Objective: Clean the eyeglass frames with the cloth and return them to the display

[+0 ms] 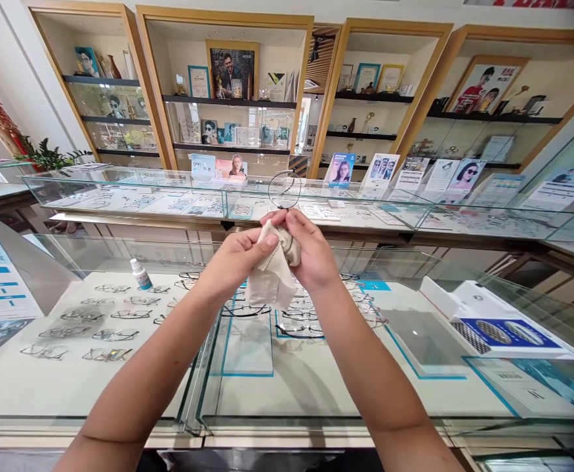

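Both hands are raised together above the glass display case, at the centre of the view. My left hand [240, 254] pinches a cream cloth [271, 278] with thumb and fingers, and the cloth's zigzag-edged corner hangs down. My right hand [313, 252] has its fingers wrapped round the bunched part of the same cloth. A round, thin dark rim of eyeglasses [285, 190] stands up just beyond the fingertips. The rest of the glasses is hidden by the cloth and fingers, so I cannot tell which hand bears them.
Rows of eyeglasses [114, 334] lie in the glass case [365, 410] below. A small white spray bottle [142, 275] stands at the left, a white open box [508, 331] at the right. Another glass counter [168, 216] and wood-framed shelves [227, 98] are behind.
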`<state>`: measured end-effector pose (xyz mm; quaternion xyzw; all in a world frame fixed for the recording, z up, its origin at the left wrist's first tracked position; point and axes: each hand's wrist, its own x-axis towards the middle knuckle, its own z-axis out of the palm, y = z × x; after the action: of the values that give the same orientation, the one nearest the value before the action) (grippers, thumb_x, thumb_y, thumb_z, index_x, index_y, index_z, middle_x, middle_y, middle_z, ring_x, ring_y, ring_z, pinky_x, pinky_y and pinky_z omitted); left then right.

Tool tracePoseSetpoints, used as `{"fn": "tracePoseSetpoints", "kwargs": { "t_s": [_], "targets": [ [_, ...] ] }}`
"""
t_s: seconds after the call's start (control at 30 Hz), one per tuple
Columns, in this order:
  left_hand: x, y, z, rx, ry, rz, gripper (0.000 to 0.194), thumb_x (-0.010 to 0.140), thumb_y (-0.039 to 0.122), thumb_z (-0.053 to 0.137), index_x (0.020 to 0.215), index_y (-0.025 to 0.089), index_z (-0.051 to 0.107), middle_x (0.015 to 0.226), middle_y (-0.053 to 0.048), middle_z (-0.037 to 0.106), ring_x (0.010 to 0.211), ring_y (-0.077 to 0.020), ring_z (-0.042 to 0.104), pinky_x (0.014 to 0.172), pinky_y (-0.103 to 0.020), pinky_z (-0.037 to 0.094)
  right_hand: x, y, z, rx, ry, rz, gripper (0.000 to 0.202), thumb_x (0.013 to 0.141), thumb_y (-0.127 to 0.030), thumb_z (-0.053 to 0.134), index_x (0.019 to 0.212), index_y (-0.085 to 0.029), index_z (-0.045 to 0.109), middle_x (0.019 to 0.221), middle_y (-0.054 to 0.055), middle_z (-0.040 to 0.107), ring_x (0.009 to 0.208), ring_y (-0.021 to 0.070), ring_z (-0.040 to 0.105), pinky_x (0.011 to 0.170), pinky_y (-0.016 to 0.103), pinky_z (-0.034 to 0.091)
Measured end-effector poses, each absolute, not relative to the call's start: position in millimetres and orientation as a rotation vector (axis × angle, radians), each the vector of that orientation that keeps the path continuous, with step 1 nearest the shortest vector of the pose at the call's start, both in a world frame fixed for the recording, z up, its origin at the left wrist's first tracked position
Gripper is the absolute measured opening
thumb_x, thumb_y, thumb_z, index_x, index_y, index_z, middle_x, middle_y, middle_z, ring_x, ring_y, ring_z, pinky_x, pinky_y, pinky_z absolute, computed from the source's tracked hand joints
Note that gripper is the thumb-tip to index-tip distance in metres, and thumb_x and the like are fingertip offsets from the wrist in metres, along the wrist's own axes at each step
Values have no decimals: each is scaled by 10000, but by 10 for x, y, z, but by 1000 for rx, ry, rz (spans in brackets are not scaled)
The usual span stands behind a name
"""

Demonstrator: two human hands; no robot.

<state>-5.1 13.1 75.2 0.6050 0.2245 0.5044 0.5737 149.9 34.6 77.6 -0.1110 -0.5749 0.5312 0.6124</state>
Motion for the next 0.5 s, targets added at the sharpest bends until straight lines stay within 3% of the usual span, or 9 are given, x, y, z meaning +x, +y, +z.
{"fn": "tracePoseSetpoints", "kwargs": {
  "t_s": [0.3,0.5],
  "targets": [
    [4,140,686,1358,468,1326,379,814,389,953,1091,177,805,895,-30,764,755,-142,679,701,-257,556,1382,321,728,-164,-1254,1294,220,984,-484,741,872,-301,790,1060,19,782,1055,201,720,1036,367,584],
    [92,167,640,1406,456,1481,436,819,425,950,1152,201,781,911,-26,757,784,-145,678,738,-257,559,1305,276,702,-149,-1226,1277,214,1011,-454,715,896,-300,808,1084,8,802,1120,200,735,1111,370,567]
  ]
}}
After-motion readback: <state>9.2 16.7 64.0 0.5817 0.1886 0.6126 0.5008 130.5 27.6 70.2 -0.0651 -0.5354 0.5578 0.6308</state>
